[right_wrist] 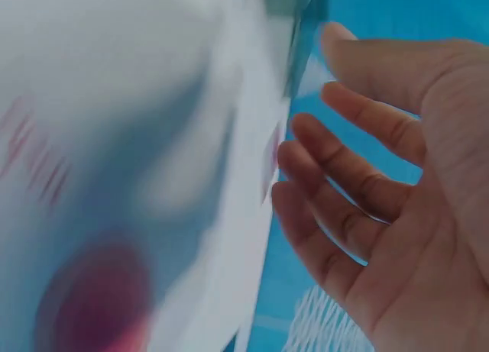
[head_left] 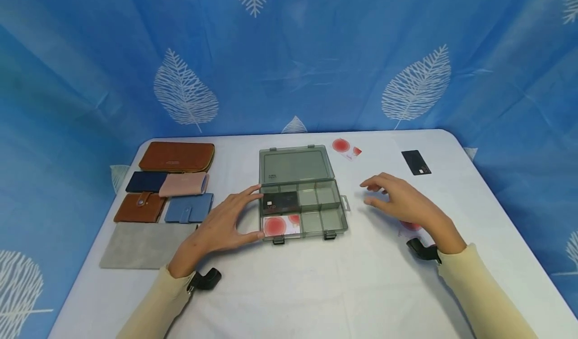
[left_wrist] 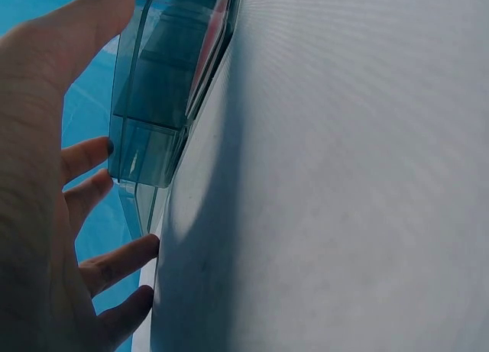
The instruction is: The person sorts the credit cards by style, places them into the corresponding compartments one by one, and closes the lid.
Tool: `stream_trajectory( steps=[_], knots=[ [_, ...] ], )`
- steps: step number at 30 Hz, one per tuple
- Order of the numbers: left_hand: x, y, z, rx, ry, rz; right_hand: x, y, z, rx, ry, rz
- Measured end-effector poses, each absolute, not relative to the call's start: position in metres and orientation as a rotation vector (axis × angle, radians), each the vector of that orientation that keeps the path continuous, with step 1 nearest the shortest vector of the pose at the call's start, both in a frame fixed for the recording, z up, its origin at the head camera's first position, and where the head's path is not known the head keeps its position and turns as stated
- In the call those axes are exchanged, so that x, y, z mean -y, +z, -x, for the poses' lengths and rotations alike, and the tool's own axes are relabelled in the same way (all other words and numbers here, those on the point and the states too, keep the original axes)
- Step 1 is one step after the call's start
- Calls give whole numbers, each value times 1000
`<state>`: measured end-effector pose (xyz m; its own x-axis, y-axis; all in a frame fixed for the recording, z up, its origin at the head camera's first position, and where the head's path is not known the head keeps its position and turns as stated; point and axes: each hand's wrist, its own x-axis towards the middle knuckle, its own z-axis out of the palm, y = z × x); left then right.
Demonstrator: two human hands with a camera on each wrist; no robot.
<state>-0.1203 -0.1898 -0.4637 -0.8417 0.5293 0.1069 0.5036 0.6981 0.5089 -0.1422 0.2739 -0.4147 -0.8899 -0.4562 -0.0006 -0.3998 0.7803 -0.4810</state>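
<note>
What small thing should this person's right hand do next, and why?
Probably pick up the loose black card with the right hand: that hand holds nothing, while a black VIP card and a red-and-white card already lie in the open plastic compartment box, with the left hand at its edge.

It's smooth, see-through plastic on the compartment box [head_left: 295, 166], glossy along its walls; smooth leather-look on the brown zip wallet [head_left: 177, 156], matt, suede-like finish on the grey pouch [head_left: 140, 246], matt cloth over the tabletop [head_left: 307, 284], sheeny fabric for the leaf-print backdrop [head_left: 293, 68]!
</note>
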Motion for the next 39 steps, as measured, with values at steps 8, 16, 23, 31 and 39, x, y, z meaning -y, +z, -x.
stream_trajectory(
  steps=[8, 16, 23, 31, 39],
  knots=[
    [189, -463, 121, -2855, 832, -879, -318, -429, 124, -2829, -617, 397],
    [189, -464, 121, -2859, 820, -860, -342, -434, 110, -2851, -627, 347],
    [189, -464, 120, -2855, 820, -857, -347, -440, 96, -2849, -692, 337],
    [191, -464, 119, -2853, 827, -849, -341, -440, 95, -2825, -701, 311],
    [189, -465, 120, -2859, 817, -858, -342, -442, 94, -2849, -687, 262]
  ],
)
